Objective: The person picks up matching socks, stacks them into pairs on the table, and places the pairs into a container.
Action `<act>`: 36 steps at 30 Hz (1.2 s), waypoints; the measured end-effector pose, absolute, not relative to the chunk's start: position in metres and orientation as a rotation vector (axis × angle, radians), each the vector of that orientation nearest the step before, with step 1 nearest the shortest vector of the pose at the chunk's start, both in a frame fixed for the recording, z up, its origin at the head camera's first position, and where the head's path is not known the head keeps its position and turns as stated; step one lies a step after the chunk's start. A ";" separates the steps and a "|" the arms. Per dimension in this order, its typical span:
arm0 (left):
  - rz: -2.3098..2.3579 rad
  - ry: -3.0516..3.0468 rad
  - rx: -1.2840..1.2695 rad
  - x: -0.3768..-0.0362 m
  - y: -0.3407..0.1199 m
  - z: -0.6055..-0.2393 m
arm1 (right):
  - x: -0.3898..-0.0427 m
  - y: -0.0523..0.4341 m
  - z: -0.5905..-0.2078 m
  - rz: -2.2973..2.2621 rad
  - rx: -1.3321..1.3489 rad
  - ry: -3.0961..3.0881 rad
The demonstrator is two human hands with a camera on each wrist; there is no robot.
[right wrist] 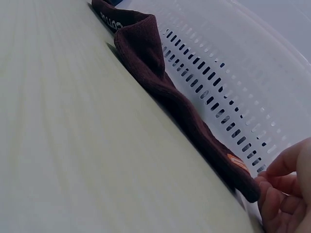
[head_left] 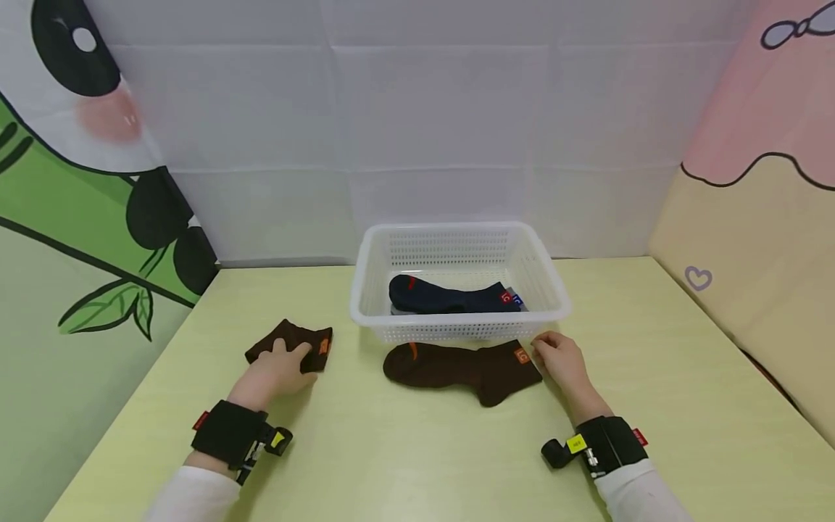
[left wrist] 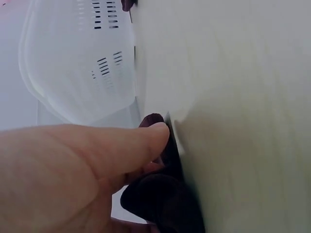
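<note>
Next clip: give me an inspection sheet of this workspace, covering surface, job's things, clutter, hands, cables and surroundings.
Surface: pale green table, bare in front.
Job's things: folded brown sock at left; flat brown sock laid out before the white basket; dark sock inside the basket.
Clutter: nothing seen.
Hands: left hand rests on the folded brown sock; right hand pinches the flat sock's cuff.
Cables: nothing seen.
Surroundings: white backdrop, panda panel left, pink-and-cream panel right.
</note>
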State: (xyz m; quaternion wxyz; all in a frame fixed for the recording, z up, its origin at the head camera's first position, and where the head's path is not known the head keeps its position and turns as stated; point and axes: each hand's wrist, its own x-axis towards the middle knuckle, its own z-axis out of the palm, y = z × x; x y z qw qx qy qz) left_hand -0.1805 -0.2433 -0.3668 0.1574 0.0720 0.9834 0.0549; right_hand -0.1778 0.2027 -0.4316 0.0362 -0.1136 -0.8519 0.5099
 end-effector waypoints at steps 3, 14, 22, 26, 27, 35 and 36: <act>0.161 2.846 0.244 -0.176 -0.241 -0.370 | -0.178 0.203 -0.432 1.567 -0.341 -2.612; 0.147 2.920 0.340 -0.153 -0.225 -0.373 | -0.178 0.203 -0.432 1.570 -0.343 -2.619; 0.089 2.950 0.313 -0.147 -0.223 -0.376 | -0.178 0.202 -0.431 1.606 -0.341 -2.609; 0.090 2.961 0.320 -0.147 -0.223 -0.378 | -0.177 0.202 -0.429 1.606 -0.343 -2.610; 0.077 2.969 0.328 -0.149 -0.224 -0.381 | -0.177 0.202 -0.429 1.604 -0.341 -2.614; 0.122 2.838 0.346 -0.141 -0.216 -0.368 | -0.176 0.203 -0.428 1.579 -0.331 -2.617; 0.131 2.818 0.348 -0.140 -0.215 -0.366 | -0.175 0.203 -0.428 1.577 -0.331 -2.619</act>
